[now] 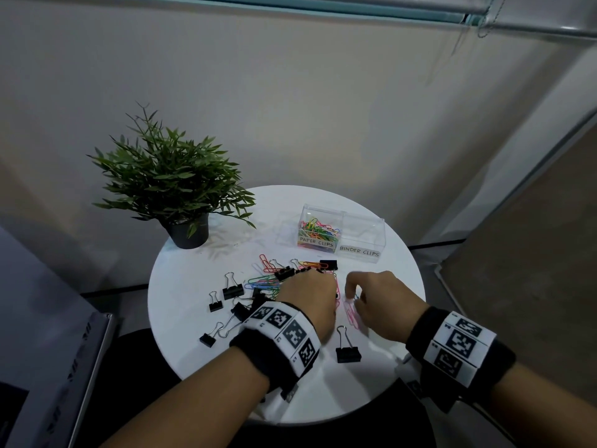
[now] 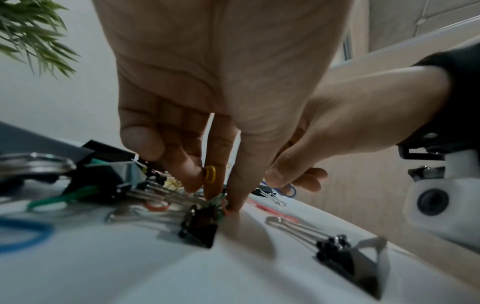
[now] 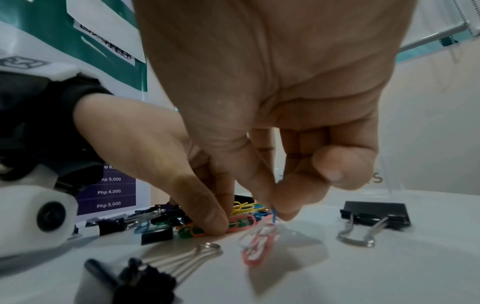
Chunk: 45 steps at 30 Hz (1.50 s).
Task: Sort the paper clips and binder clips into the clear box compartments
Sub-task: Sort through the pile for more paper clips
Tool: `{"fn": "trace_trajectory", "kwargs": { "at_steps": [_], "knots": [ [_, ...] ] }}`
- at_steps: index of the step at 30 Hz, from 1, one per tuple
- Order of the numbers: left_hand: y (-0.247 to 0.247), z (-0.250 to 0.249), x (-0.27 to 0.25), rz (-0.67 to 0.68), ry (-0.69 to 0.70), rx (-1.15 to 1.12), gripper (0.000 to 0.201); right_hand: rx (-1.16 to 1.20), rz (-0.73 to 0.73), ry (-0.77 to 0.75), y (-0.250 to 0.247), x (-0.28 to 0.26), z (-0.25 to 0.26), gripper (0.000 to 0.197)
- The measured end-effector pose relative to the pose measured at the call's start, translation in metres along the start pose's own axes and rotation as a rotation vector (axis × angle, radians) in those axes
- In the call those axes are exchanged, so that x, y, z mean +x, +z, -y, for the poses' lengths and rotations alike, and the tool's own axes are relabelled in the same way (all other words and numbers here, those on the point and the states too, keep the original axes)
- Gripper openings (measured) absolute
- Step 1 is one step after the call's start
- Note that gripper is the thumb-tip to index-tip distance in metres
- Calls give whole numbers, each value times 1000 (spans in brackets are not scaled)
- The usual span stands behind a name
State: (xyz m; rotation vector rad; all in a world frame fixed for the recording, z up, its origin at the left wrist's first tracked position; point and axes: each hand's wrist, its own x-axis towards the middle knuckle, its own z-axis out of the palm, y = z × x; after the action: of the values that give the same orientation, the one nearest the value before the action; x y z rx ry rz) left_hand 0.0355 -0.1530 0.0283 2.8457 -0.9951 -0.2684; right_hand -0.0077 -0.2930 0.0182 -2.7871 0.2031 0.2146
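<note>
Gathering stage: both hands work the loose pile on the white round table (image 1: 181, 305), in front of the clear box (image 1: 342, 234).
Left hand (image 1: 308, 297): fingers curled down into the pile; the left wrist view shows a yellow paper clip (image 2: 209, 174) pinched between its fingertips, thumb tip pressed to the tabletop.
Right hand (image 1: 376, 297): thumb and forefinger closed on a small bunch of pink paper clips (image 3: 259, 236) (a blue one seems caught among them), which hangs just above the table.
Paper clip compartment: the left cell, labelled PAPER CLIPS, already holds a good heap of coloured clips (image 1: 318, 231).
Binder clip compartment: the right cell, labelled BINDER CLIPS (image 1: 363, 237), appears to hold nothing.
Outstanding paper clips: a tangle of red, green, blue and orange ones (image 1: 265, 279) lies beside the left hand.
Outstanding binder clips: all visible black ones (image 1: 232, 287) lie scattered on the table, one (image 1: 347, 352) near the front between the wrists.
Progress judgement: paper clips well advanced, binder clips not yet begun; roughly half remains.
Other item: a potted plant (image 1: 174, 182) stands at the table's far left.
</note>
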Motion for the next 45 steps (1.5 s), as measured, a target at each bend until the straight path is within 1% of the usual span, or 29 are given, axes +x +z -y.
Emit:
{"fn": "trace_trajectory", "kwargs": {
  "at_steps": [3,7,9,13,15,19,23,27,31,34,38,41,45],
  "knots": [
    [-1,-1,0,7,-14,-10,15,-54,40,31,4,3,4,24],
    [-2,0,-2,1,-14,1,14,-83,33,59,9,3,8,15],
    [-1,1,-3,-14,-12,8,14,-114,-1,58,8,1,11,20],
    [0,-1,-4,-37,18,8,14,-216,-45,63,1,-5,17,38],
    [-1,-2,-4,-26,30,22,14,-233,-37,72,0,-5,17,37],
    [-1,-1,-4,-1,28,31,14,-186,28,107,3,-1,12,31],
    [1,4,-2,11,-12,-38,12,-148,35,116,4,2,8,12],
    [2,12,1,15,-39,-141,14,-87,39,117,5,5,2,12],
    [1,19,6,-30,-47,-185,14,-20,33,106,-3,4,-1,15],
    [-1,24,8,-32,-41,-220,10,29,10,76,-12,1,-1,17],
    [-13,32,12,-37,-65,-291,12,85,-31,44,-23,1,-2,13],
    [-32,38,22,-86,-76,-348,14,144,-78,30,-33,6,2,12],
    [-58,45,51,-157,-94,-378,14,215,-178,35,-48,25,6,10]
  ]
}}
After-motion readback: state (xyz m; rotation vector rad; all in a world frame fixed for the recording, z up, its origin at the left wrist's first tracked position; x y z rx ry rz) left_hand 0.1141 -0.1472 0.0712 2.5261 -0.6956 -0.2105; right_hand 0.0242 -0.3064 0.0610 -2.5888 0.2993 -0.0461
